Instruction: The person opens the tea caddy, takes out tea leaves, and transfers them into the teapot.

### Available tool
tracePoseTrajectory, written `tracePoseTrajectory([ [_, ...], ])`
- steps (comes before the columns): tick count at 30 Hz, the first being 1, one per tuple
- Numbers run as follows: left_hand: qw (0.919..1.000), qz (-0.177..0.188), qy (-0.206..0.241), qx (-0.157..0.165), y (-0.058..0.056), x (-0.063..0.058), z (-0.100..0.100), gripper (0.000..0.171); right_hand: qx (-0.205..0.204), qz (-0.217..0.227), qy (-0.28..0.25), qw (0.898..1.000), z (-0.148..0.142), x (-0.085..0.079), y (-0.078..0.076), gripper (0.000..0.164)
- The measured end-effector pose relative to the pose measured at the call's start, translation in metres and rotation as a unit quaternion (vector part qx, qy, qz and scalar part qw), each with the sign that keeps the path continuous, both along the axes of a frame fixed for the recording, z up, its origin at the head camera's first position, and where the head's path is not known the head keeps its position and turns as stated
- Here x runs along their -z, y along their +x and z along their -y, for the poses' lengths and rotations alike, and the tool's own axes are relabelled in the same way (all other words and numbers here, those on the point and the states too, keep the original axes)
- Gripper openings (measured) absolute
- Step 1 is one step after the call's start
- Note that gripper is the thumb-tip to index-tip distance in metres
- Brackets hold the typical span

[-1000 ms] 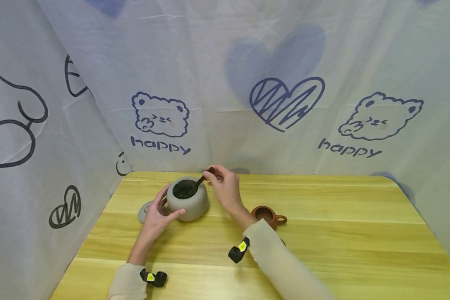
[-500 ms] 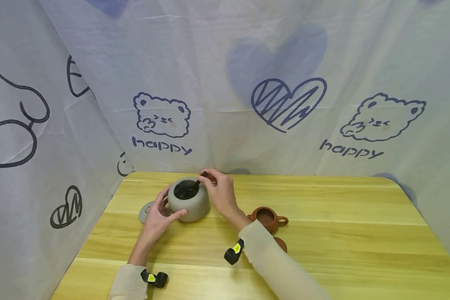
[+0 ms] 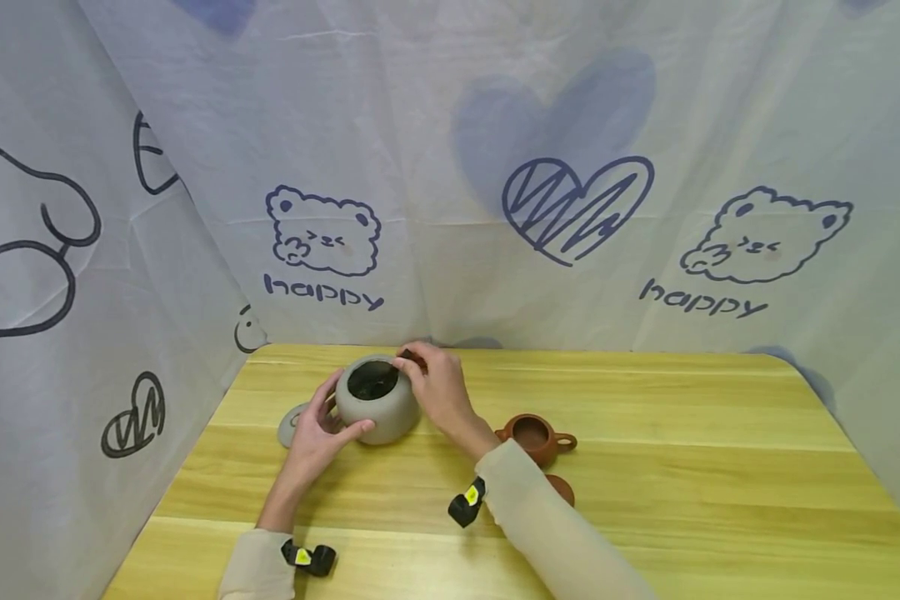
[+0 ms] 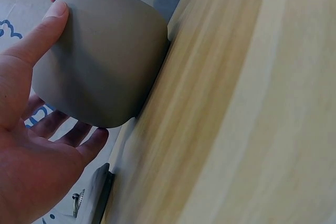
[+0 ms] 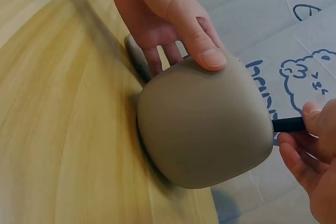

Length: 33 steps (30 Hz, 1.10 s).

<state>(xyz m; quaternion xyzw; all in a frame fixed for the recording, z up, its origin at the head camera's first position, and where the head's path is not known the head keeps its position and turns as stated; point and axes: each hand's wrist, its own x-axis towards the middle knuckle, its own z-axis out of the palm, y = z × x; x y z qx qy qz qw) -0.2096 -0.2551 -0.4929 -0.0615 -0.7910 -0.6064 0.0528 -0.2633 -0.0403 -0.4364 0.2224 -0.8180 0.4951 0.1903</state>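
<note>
A rounded grey jar (image 3: 381, 421) tilts on the table, its mouth turned up with dark material inside. My left hand (image 3: 317, 429) grips it from the left, thumb on the near wall and fingers round the far side; the right wrist view shows this thumb on the jar body (image 5: 205, 124). At the rim's right side, my right hand (image 3: 444, 392) pinches a thin black scoop handle (image 5: 289, 125) between thumb and fingers. The scoop's other end goes into the jar mouth and is hidden by the wall in the wrist views.
A grey lid (image 3: 288, 427) lies left of the jar, behind my left hand. Right of my right forearm stands a small open brown teapot (image 3: 540, 442), with a brown round piece (image 3: 562, 489), partly under the sleeve, nearer me. A printed cloth (image 3: 450, 300) hangs behind the wooden table (image 3: 682, 500).
My right hand has moved slightly left and down towards the jar, and the scoop handle sits lower at the rim. My left hand keeps its hold on the jar.
</note>
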Motion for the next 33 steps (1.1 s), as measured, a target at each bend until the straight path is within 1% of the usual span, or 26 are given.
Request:
tracePoseTrajectory([
  [5, 1.0, 0.003, -0.002, 0.0, -0.0003, 0.0006, -0.0003, 0.096, -0.009, 0.012, 0.023, 1.0, -0.0007, -0.0019, 0.0, 0.011],
  [11, 1.0, -0.002, 0.002, 0.004, -0.0014, 0.0006, -0.0013, 0.095, -0.014, 0.013, 0.046, 0.999, -0.0014, -0.0039, -0.001, 0.012],
  [16, 1.0, -0.004, 0.003, 0.005, -0.0014, 0.0008, -0.0017, 0.096, -0.017, 0.021, 0.051, 0.998, -0.0019, -0.0023, -0.0017, 0.013],
  [26, 0.9999, -0.005, -0.008, -0.008, -0.0023, -0.0002, -0.0017, 0.095, -0.016, 0.071, 0.058, 0.996, -0.0021, -0.0078, 0.0009, 0.013],
  [33, 0.9997, -0.006, -0.018, -0.016, -0.0003, -0.0015, -0.0027, 0.096, -0.019, 0.104, 0.058, 0.993, -0.0011, -0.0074, 0.0007, 0.015],
])
